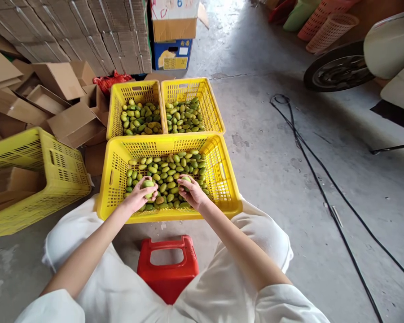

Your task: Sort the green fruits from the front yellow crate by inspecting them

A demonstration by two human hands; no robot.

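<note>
Blue "6" (179, 3) on carton (174, 29); left hand (139, 194) grips fruit (148, 184).

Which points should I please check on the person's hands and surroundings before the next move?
1. Left hand holding something: ok, its fingers are around a green fruit.
2. Right hand holding something: ok, a light-green fruit is in its fingers.
3. Front crate upright: ok, its open top faces up, with many fruits inside.
4. Left rear crate and right rear crate upright: ok, both stand side by side beyond the front crate, with fruit inside.
5. Black cable away from the crates: ok, it lies on the floor to their right.
6. Undersides of the held fruits sound: cannot tell, they are hidden.
</note>
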